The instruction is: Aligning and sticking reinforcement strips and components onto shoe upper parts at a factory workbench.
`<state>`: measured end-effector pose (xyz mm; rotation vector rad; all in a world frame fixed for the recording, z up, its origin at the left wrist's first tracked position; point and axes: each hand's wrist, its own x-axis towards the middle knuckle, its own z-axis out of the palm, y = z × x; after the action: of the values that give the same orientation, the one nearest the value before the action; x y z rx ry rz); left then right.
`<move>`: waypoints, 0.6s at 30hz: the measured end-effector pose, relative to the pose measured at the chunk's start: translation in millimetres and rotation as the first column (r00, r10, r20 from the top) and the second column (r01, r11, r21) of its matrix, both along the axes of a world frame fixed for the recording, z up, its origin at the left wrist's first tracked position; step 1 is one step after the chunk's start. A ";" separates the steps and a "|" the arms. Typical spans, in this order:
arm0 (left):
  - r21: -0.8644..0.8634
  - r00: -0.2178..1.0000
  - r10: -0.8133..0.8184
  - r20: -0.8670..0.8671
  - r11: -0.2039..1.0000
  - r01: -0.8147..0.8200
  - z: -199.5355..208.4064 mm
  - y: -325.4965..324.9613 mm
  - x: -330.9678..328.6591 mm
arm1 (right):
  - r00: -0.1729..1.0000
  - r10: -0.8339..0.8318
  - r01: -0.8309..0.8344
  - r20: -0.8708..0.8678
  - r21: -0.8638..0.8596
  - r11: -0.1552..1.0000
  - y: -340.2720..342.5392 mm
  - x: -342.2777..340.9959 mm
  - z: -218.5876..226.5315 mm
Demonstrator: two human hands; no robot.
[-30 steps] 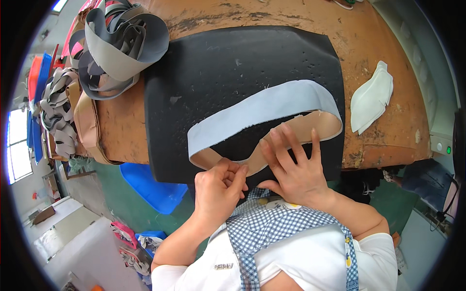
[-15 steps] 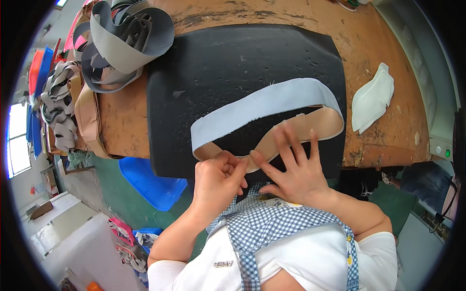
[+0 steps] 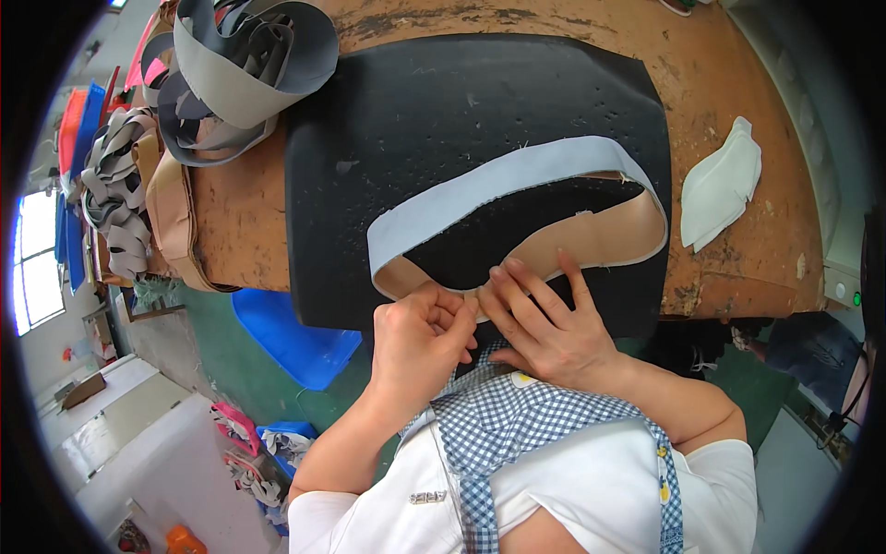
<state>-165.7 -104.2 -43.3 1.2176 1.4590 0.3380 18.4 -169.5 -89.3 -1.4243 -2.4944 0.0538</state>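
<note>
Since the earlier frames, our left hand [image 3: 420, 328] had crept rightward along the near edge until its fingertips met those of our right hand [image 3: 544, 323]. Left grip: closed, pinching the tan underside edge of the looped strip [image 3: 517, 180]. Right grip: open, fingers spread flat, pressing that edge onto the black mat [image 3: 461, 102]. This strip, grey-blue above and tan beneath, lay curved across the mat on the desk [image 3: 784, 231]. We judged it light, limp and easily creased, best taken by a pinch at its edge near the fold.
</note>
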 end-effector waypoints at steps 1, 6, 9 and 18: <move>0.003 1.000 -0.013 -0.016 1.000 0.013 1.4 0.3 -0.3 | 1.000 0.000 0.000 -0.002 0.001 1.000 -0.2 -1.1 0.1; 0.268 0.987 -0.052 -0.154 0.959 0.093 -6.4 -9.4 -14.9 | 0.999 -0.020 0.019 0.047 0.020 1.000 -0.4 -5.6 0.4; 0.508 0.940 -0.150 -0.307 0.809 0.295 4.0 -11.0 -28.7 | 0.996 -0.047 0.048 -0.069 0.012 0.999 -0.6 -10.9 1.4; 0.594 0.567 -0.266 -0.779 -0.023 0.804 0.7 7.2 -39.8 | 0.985 -0.017 0.021 -0.172 0.018 1.000 7.0 -9.5 13.0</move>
<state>-205.4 -97.0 -42.7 3.0502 0.7775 0.3555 9.0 -162.6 -76.3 -1.3739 -2.3355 0.1420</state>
